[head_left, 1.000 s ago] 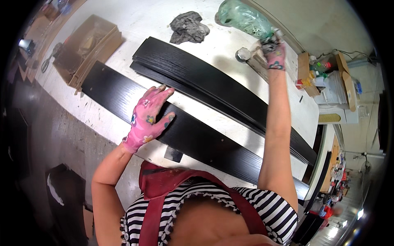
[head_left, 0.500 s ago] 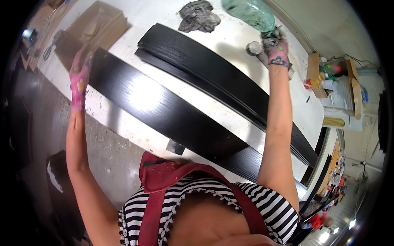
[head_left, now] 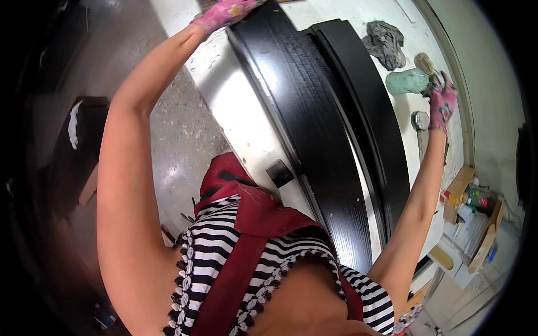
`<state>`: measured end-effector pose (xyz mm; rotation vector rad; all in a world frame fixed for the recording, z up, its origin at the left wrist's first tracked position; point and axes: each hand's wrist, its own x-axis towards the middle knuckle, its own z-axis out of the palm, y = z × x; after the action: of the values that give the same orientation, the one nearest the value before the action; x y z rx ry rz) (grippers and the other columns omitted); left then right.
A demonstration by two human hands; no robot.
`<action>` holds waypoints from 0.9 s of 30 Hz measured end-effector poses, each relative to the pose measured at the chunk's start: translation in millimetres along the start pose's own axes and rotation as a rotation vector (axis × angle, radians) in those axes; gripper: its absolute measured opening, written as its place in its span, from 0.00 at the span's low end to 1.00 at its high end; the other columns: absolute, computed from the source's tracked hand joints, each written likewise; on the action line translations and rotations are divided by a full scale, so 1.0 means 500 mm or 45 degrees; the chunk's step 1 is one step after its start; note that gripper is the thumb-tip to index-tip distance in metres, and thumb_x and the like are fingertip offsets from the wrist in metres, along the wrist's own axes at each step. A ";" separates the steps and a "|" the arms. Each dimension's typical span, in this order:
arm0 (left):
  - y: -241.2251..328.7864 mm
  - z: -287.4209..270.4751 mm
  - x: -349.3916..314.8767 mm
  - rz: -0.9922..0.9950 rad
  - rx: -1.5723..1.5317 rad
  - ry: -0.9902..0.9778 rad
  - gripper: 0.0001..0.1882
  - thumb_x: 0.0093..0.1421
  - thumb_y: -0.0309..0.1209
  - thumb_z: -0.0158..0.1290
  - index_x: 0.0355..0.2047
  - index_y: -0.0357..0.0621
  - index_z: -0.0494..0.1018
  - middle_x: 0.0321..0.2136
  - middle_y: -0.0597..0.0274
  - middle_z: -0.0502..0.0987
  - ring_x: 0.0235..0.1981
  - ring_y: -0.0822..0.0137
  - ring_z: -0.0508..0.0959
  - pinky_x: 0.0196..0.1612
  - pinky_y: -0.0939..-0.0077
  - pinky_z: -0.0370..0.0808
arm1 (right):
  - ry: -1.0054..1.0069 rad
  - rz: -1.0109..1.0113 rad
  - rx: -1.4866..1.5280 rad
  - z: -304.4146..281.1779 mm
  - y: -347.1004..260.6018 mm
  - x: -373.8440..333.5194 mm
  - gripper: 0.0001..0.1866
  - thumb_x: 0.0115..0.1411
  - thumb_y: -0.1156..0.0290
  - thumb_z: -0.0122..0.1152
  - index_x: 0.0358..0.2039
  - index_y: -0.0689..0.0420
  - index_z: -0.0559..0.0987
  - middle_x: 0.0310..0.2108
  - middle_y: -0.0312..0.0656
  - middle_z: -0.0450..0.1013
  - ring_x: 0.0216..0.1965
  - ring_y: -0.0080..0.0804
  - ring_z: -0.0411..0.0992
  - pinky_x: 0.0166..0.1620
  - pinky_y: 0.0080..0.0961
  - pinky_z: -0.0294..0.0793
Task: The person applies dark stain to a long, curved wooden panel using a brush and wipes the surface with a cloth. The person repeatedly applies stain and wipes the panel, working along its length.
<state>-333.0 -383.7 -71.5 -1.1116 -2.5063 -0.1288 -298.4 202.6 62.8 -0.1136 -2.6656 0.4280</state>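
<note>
My left hand [head_left: 227, 14], in a pink flowered glove, grips the far-left corner of a long glossy black board [head_left: 280, 73]. Its fingertips are partly cut off by the picture's upper edge. At the far right my right hand [head_left: 443, 105], in a matching glove with greyed fingers, closes around one end of a green translucent plastic bottle [head_left: 406, 82]. A crumpled grey rag [head_left: 385, 45] lies beyond the bottle. Beside my right wrist is a small round metallic-looking thing [head_left: 420, 120], and a tan round piece [head_left: 424, 63] sits past the fingers.
More black boards [head_left: 364, 84] lie stacked to the right of the first, on a white table [head_left: 246, 117]. A small black block [head_left: 279, 173] sits at the table's near edge. An open cardboard box [head_left: 487, 235] with bottles inside stands at the right. Grey floor [head_left: 174, 140] shows at left.
My view has turned, so the boards now run more lengthwise. The bottle has shifted with my right hand and stands apart from the rag. My left hand stays at the board's end.
</note>
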 end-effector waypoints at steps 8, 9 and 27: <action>0.032 -0.002 0.033 -0.175 0.061 0.047 0.21 0.64 0.31 0.40 0.55 0.38 0.68 0.50 0.47 0.73 0.51 0.51 0.74 0.54 0.62 0.71 | -0.476 -0.837 0.577 -0.118 -0.345 -0.332 0.19 0.62 0.63 0.56 0.53 0.48 0.74 0.45 0.47 0.71 0.46 0.43 0.71 0.49 0.37 0.72; 0.037 -0.001 0.035 -0.205 -0.005 0.055 0.21 0.65 0.32 0.39 0.55 0.40 0.68 0.50 0.47 0.73 0.51 0.51 0.74 0.53 0.62 0.71 | -0.599 -0.844 0.510 -0.109 -0.371 -0.358 0.17 0.59 0.65 0.59 0.50 0.48 0.75 0.45 0.45 0.72 0.46 0.43 0.71 0.48 0.37 0.73; 0.105 -0.062 0.066 -0.771 -0.923 0.031 0.18 0.66 0.42 0.43 0.45 0.46 0.74 0.38 0.46 0.78 0.41 0.48 0.78 0.45 0.59 0.73 | -0.588 -0.916 0.000 0.058 -0.584 -0.293 0.12 0.52 0.67 0.65 0.39 0.50 0.83 0.39 0.38 0.76 0.45 0.40 0.73 0.49 0.32 0.74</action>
<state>-304.9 -332.6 -34.2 -0.4942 -2.7516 -1.2778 -182.2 -104.0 70.3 1.0228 -2.8839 0.2269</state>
